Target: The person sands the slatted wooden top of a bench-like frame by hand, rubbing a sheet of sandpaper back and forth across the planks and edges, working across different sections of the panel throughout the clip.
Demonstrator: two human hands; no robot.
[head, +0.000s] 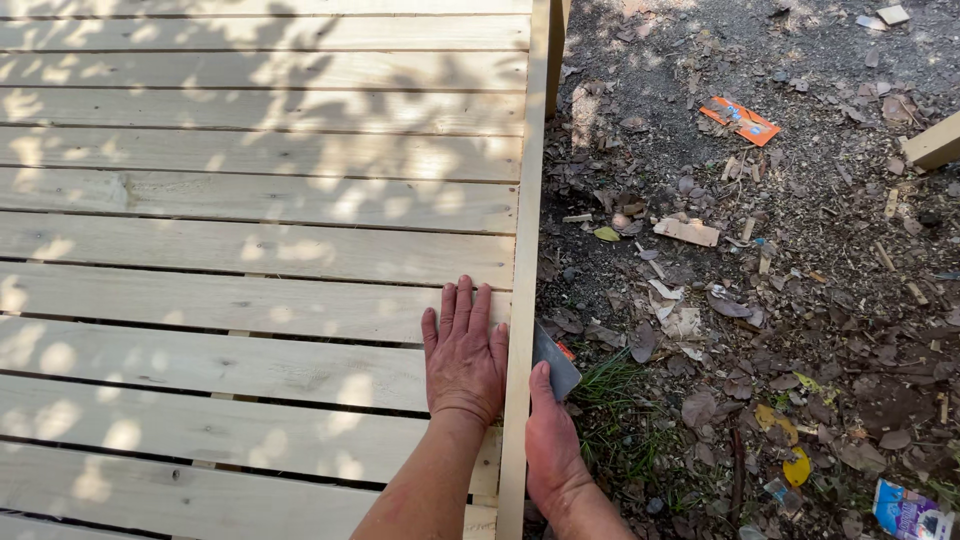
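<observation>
- The scraper (556,362), a flat grey blade with a bit of orange at its base, lies against the outer face of the edge board (523,250), just below the board's top edge.
- The right hand (553,445) holds the scraper: thumb along the blade's back, fingers hidden behind the board, so how tightly it grips cannot be told.
- The left hand (465,355) lies flat and open on the slats (260,250), fingers spread, its side touching the inner edge of the board, right across from the blade. It holds nothing.
- Judged from this, the step in hand is working the board's outer face with the blade while the flat hand steadies the panel.
- The next move seems to call for firm, even pressure along the board, with the bracing hand staying level with the blade.
- Beyond the grip, to the right, lies dirt (800,200) with dry leaves, wood offcuts, a tuft of grass (610,385) and an orange wrapper (740,120) far off.
</observation>
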